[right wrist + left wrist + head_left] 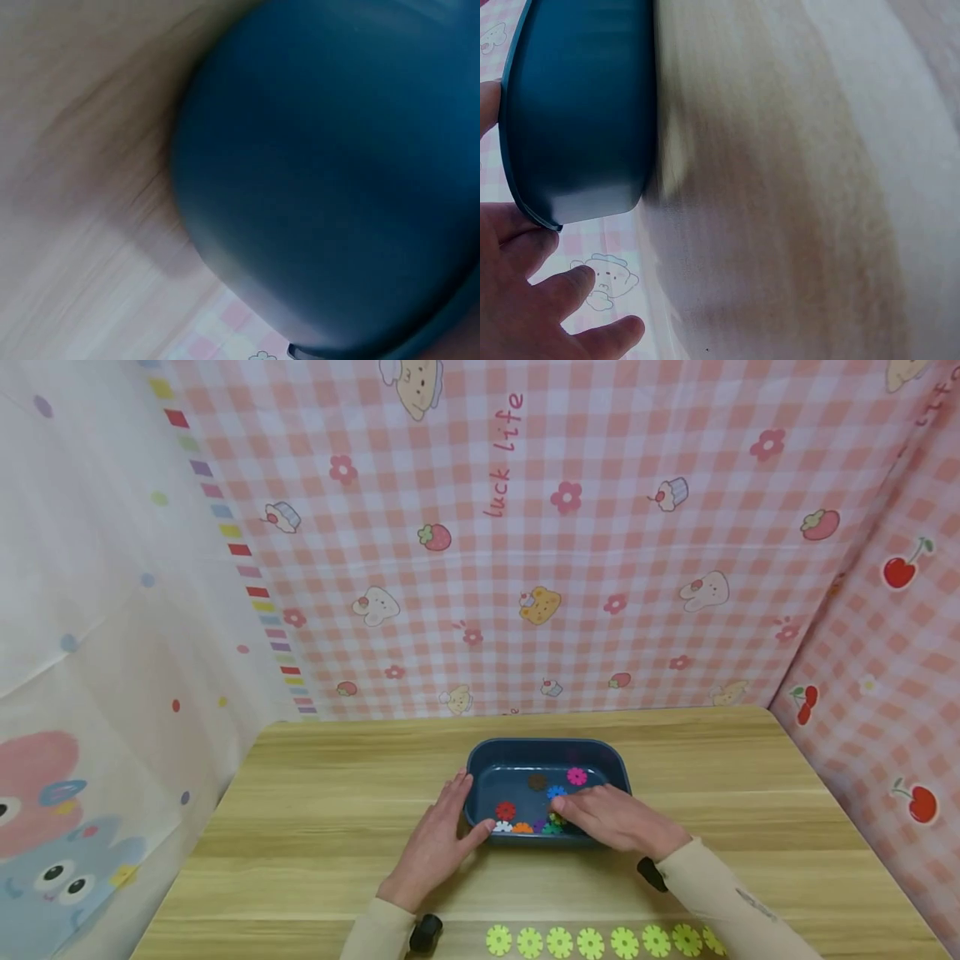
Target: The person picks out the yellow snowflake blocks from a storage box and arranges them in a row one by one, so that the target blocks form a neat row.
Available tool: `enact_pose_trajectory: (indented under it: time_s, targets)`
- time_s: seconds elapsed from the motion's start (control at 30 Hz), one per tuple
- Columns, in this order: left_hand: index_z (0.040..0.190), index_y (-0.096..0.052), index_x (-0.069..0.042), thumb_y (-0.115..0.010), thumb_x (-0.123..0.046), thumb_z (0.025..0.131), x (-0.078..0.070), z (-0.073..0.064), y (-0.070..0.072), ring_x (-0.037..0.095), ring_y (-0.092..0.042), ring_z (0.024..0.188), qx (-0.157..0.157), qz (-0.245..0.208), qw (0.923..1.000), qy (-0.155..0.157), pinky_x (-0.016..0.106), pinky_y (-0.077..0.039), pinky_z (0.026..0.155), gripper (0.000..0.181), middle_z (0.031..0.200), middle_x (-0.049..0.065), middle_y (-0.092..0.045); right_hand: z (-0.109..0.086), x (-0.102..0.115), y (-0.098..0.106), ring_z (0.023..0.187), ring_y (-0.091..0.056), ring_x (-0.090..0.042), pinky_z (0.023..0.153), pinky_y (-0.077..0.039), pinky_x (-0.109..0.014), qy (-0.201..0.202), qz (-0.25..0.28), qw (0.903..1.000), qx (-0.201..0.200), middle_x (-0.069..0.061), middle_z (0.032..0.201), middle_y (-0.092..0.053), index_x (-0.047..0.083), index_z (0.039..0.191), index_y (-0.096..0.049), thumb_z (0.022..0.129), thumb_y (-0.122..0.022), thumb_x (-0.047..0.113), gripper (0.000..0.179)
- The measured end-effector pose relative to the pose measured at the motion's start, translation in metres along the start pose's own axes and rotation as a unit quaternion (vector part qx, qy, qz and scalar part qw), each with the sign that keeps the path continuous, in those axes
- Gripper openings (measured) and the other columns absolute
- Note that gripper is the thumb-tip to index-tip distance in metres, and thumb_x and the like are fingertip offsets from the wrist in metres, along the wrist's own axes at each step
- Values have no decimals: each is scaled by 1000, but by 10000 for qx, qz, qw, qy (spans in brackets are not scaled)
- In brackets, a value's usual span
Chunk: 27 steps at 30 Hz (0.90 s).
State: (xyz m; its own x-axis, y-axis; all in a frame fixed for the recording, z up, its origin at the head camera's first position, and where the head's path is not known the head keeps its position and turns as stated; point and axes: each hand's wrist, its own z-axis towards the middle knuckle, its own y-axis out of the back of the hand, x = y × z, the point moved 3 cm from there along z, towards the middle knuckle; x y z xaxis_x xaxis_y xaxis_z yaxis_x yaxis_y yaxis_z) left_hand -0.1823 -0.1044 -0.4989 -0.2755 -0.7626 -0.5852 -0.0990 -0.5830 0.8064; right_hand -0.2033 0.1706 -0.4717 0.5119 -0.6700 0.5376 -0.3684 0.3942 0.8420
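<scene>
A dark blue rectangular tub stands on the table, holding several small notched plastic discs: a red disc, a pink disc, a brown disc and others. My left hand rests against the tub's left end, its thumb at the near rim and its fingers spread along the side. In the left wrist view, fingertips touch the tub's rim. My right hand reaches over the near right rim into the tub. Its fingertips are down by a blue disc and a yellow-green one, mostly hidden under the hand.
A row of several yellow-green discs lies along the table's near edge, partly behind the right sleeve. The wooden table meets a pink checked cloth at the back, with cloth on both sides too.
</scene>
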Motion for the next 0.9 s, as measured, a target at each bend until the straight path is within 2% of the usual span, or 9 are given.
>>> enact_pose_trajectory:
  time_s: [0.07, 0.1, 0.23, 0.3, 0.37, 0.47, 0.53, 0.63, 0.9]
  targets:
    - [162, -34, -6, -61, -51, 102, 0, 0, 0, 38, -24, 155, 11, -1, 10000, 6, 62, -28, 120, 80, 170, 9, -25, 3, -2, 0, 106, -70, -26, 97, -52, -48, -166, 163, 9997, 8, -5, 109, -74, 8, 109, -77, 114, -26, 43, 62]
    - [162, -33, -6, -61, -51, 102, 0, 0, 0, 38, -24, 155, 14, -9, 10000, 10, 62, -28, 120, 80, 171, 9, -25, 4, -3, -1, 116, -68, -30, 103, -49, -52, -208, 240, 9995, 15, -9, 121, -73, 9, 118, -77, 114, -25, 44, 63]
    - [162, -33, -7, -61, -51, 102, 0, -1, 0, 37, -23, 155, 30, -11, 10000, 24, 62, -28, 120, 80, 171, 9, -25, 11, -7, -3, 134, -57, -35, 114, -39, -57, -406, 526, 9977, 137, -11, 137, -67, 9, 132, -72, 113, -22, 50, 68]
    - [163, -33, -7, -61, -51, 102, 0, -1, 0, 37, -23, 156, 34, 9, 10000, 37, 61, -28, 120, 80, 171, 8, -24, 15, -9, -2, 134, -56, -35, 114, -39, -57, -468, 664, 9966, 134, -9, 136, -68, 8, 133, -71, 112, -26, 52, 66]
    - [163, -33, -7, -61, -52, 102, 0, -1, 0, 37, -23, 156, 26, 31, 10000, 26, 61, -28, 120, 80, 171, 9, -24, 19, -10, -1, 128, -61, -32, 110, -44, -55, -371, 756, 9964, 67, -7, 132, -70, 8, 133, -71, 112, -37, 48, 56]
    - [163, -32, -8, -60, -52, 102, 1, -1, 1, 37, -23, 156, 35, 44, 10000, 21, 61, -28, 120, 80, 171, 9, -23, 25, -13, 1, 118, -66, -26, 100, -53, -50, -1, 612, 9981, -68, -4, 126, -72, 8, 130, -71, 109, -56, 29, 33]
    - [163, -32, -7, -60, -52, 102, 1, 0, 1, 37, -23, 155, 31, 41, 10000, 7, 61, -28, 120, 80, 171, 10, -24, 30, -16, 2, 114, -67, -22, 95, -55, -46, 248, 509, 9984, -73, -3, 124, -72, 9, 128, -71, 104, -63, 16, 26]
    - [163, -32, -7, -60, -51, 103, 1, 0, 1, 38, -24, 155, 40, 30, 10000, -1, 61, -28, 120, 80, 171, 10, -24, 36, -19, 1, 118, -66, -22, 98, -55, -46, 424, 403, 9983, 1, -2, 125, -72, 9, 126, -72, 100, -68, 8, 26]
    - [163, -32, -7, -60, -51, 102, 1, -1, 1, 38, -25, 155, 74, 48, 10000, 16, 61, -29, 120, 80, 171, 9, -24, 45, -19, -4, 125, -61, -29, 108, -48, -52, 530, 38, 9983, 236, -6, 130, -69, 10, 124, -74, 97, -71, 6, 27]
